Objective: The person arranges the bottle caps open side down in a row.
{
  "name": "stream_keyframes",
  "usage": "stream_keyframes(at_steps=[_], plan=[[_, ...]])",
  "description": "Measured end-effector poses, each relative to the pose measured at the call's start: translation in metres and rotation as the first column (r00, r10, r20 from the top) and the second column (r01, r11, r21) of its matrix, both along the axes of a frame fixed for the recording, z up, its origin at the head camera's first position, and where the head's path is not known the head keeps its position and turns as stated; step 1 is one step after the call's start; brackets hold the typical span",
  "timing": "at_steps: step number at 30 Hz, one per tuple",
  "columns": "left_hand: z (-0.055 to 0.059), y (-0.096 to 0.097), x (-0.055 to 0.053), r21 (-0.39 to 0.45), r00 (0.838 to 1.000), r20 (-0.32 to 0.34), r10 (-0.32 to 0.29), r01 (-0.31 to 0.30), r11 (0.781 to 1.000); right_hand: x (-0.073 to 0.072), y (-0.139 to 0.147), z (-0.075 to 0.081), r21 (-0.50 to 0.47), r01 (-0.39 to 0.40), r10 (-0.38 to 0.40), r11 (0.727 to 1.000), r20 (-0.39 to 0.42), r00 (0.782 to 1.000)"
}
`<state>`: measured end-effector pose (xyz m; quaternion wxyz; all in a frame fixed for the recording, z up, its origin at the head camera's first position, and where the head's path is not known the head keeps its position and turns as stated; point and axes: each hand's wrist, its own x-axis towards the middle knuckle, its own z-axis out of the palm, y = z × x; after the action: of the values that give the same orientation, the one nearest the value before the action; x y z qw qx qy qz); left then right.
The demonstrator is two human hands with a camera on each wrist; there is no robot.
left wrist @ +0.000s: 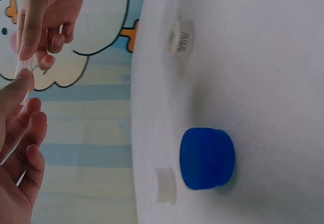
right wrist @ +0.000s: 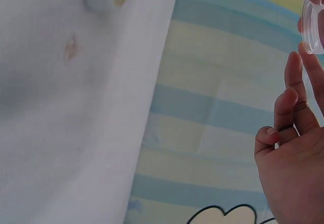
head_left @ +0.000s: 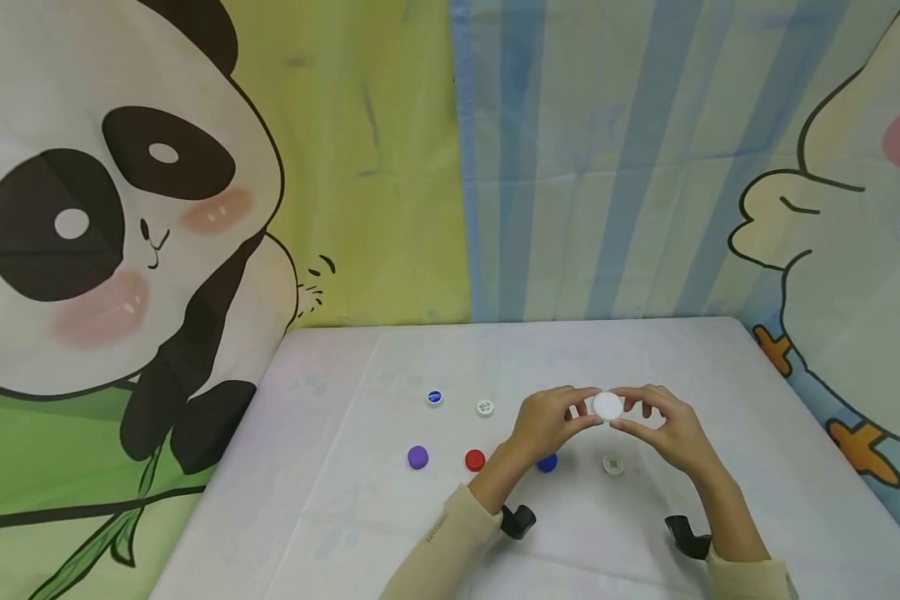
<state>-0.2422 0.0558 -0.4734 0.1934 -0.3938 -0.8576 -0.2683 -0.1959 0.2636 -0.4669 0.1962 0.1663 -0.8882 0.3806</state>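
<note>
Between my two hands, raised above the table, is a round white plastic cap [head_left: 608, 406] that looks translucent in the right wrist view. My left hand [head_left: 551, 423] pinches its left edge with thumb and fingertips. From the other side my right hand [head_left: 667, 427] pinches the right edge. Below the left hand lies a blue bottle cap [head_left: 547, 463], partly hidden by that hand and forearm. A whitish cap [head_left: 612, 466] rests on the table under the held one.
On the white-covered table [head_left: 360, 533] lie a purple cap [head_left: 417, 457], a red cap [head_left: 475, 460], a blue-and-white cap [head_left: 435, 398] and a white cap with a printed top [head_left: 484, 407]. Behind the table hang a striped curtain [head_left: 607, 167] and a panda print [head_left: 180, 250].
</note>
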Motion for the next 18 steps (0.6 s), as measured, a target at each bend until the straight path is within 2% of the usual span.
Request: stream_keyframes(at_steps=[1,5,8,12,18], plan=[[-0.003,0.004,-0.003,-0.012,1.0,0.001,0.012,-0.012,1.0,-0.006,0.006,-0.008,0.0,0.011,-0.011,1.0,0.014,1.0],[-0.018,0.019,-0.016,-0.036,0.997,0.033,0.073,-0.072,0.997,-0.022,0.017,-0.024,0.008,0.023,-0.024,1.0,0.09,0.996],[-0.029,0.03,-0.024,-0.056,0.988,0.079,0.129,-0.125,0.991,-0.032,0.024,-0.033,0.025,0.013,-0.016,1.0,0.142,0.99],[-0.039,0.043,-0.029,-0.107,0.969,0.141,0.205,-0.191,0.976,-0.041,0.029,-0.046,0.056,0.019,-0.03,0.998,0.195,0.98],[-0.042,0.054,-0.031,-0.214,0.93,0.166,0.327,-0.29,0.933,-0.052,0.031,-0.059,0.047,0.0,-0.012,0.999,0.25,0.968]])
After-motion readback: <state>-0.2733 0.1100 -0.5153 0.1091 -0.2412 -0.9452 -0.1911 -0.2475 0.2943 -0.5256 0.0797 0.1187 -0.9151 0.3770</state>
